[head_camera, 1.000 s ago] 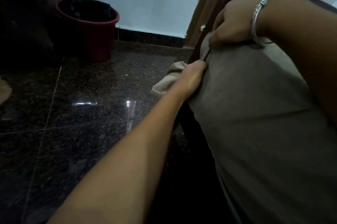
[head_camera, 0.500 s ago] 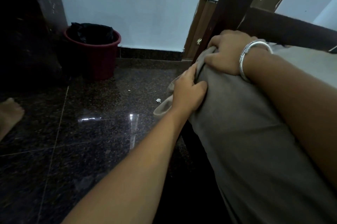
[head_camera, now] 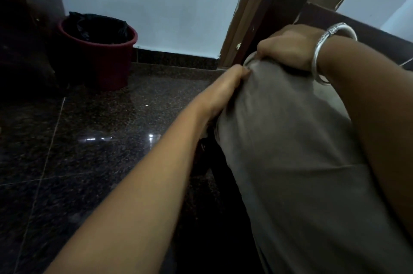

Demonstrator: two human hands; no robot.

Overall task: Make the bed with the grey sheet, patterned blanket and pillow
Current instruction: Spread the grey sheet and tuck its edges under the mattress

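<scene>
The grey sheet (head_camera: 290, 162) covers the mattress along the right side of the view, stretched over its far left corner. My right hand (head_camera: 288, 48), with a silver bangle on the wrist, grips the sheet at that corner, fingers curled over the fabric. My left hand (head_camera: 225, 88) lies along the mattress's left side just below the corner, its fingers tucked in against the sheet and mostly hidden. The patterned blanket and the pillow are not in view.
A dark wooden bedpost (head_camera: 281, 5) and headboard rail (head_camera: 357, 25) stand just behind the corner. A red bucket (head_camera: 98, 57) lined with a black bag sits by the far wall. A dark cabinet (head_camera: 24, 28) is at the left. Polished dark granite floor (head_camera: 89, 151) fills the left.
The loose fold of sheet that hung off the corner is gone from sight. My left hand has slid in against the mattress side, and my right hand has bunched the sheet at the corner.
</scene>
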